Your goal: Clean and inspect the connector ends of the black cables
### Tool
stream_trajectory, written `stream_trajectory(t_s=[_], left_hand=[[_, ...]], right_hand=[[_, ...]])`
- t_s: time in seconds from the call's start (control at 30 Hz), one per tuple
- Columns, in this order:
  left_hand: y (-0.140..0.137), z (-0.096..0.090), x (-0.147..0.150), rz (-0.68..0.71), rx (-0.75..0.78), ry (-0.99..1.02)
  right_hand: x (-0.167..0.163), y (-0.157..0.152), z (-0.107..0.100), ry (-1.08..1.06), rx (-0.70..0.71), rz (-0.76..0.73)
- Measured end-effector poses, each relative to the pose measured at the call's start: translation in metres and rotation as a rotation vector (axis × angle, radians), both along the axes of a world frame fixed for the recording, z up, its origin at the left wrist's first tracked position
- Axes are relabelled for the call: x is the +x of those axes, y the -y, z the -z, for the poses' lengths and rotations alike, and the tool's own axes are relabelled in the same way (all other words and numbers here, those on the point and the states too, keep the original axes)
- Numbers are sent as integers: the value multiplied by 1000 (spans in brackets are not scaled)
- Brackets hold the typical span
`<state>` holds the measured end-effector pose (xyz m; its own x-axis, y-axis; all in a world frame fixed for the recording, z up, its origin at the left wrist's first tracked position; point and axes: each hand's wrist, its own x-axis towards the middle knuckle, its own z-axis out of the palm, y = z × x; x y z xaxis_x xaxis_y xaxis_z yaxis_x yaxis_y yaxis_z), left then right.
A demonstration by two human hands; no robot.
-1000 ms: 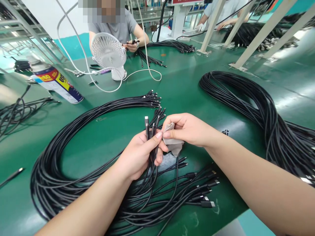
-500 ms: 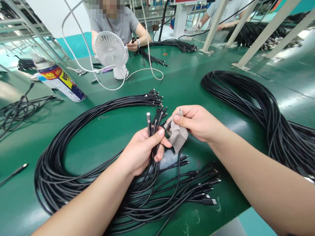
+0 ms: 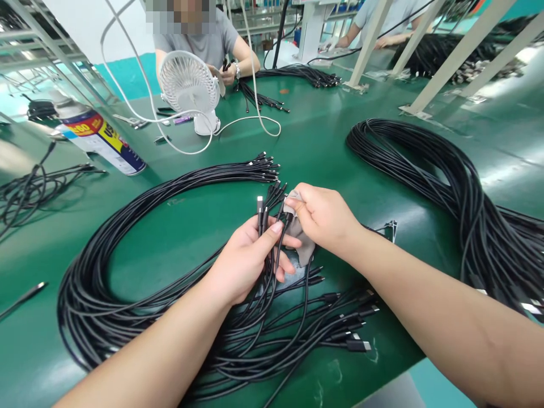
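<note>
Several black USB cables point(image 3: 266, 218) are gripped in my left hand point(image 3: 246, 255), thumb pressed over them and their plugs pointing up. My right hand point(image 3: 327, 215) pinches a thin grey cloth point(image 3: 304, 245) close beside the left fingers. The cloth is folded about the end of one cable, whose tip is mostly hidden. Below my hands, more loose cable ends point(image 3: 357, 344) with metal plugs fan out to the right on the green table point(image 3: 191, 226). The coiled cable bundle point(image 3: 80, 283) curves round to the left, with its far ends behind my hands.
A spray can point(image 3: 106, 139) leans at the left, near a white fan point(image 3: 189, 85) with its looping cord. A large cable coil point(image 3: 416, 164) lies at the right. Across the table, a person point(image 3: 198, 39) handles cables. Slanted posts point(image 3: 450, 62) stand at the back right.
My right hand has turned over and moved slightly left with the cloth, closing it around a cable end. The left hand keeps hold of the cables. The person opposite now holds a pale piece.
</note>
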<state>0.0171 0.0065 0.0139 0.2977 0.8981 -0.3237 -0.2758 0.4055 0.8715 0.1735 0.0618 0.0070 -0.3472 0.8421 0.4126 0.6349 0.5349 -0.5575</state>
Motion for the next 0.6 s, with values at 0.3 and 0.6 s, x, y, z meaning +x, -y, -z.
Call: stream_trajectory(t_s=[0.3, 0.6], left_hand=[[-2, -3, 0, -16, -12, -49], [1, -2, 1, 60, -11, -48]], right_hand=[[9, -6, -7, -71, -51, 166], [13, -5, -12, -556, -754, -389]])
